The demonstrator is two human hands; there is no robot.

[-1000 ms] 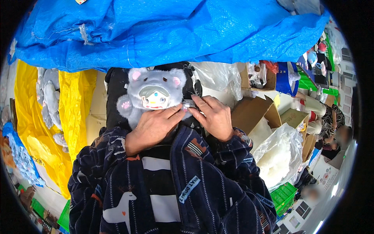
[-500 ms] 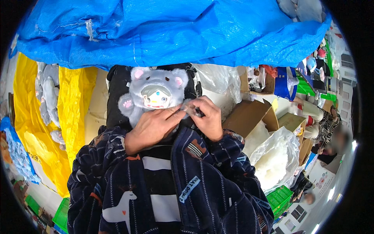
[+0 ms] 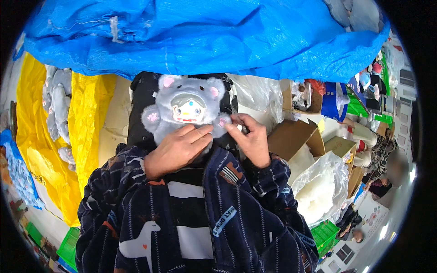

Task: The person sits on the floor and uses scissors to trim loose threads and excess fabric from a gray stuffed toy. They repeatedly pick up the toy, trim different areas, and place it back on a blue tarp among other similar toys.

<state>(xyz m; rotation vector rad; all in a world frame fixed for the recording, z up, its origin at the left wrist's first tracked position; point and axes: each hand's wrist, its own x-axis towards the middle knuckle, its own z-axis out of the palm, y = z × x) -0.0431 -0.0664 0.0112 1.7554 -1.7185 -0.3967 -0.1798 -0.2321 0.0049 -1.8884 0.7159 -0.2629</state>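
Observation:
A grey plush bear (image 3: 166, 96) with pink inner ears and a doll-like face lies face up in front of me, on black cloth (image 3: 139, 125). My left hand (image 3: 175, 150) lies over its lower body, fingers stretched out toward the right and nothing visibly held. Beside the bear's raised paw on the right is my right hand (image 3: 252, 140). Its thumb and index finger close in at the paw's edge, the other fingers curled. A small whitish bit shows between those fingers, too small to make out. The bear's lower body is hidden behind my left hand and sleeves.
A large blue tarp (image 3: 195, 43) spans the far side. At left, yellow sheeting (image 3: 88, 123) borders a heap of grey plush pieces (image 3: 58, 100). To the right stand an open cardboard box (image 3: 291, 139) and a clear bag of white stuffing (image 3: 321, 189). Other people (image 3: 382, 159) are farther right.
My right hand has moved right, away from my left hand, uncovering the bear's right-side paw. My left hand stays on the body. The view has shifted slightly.

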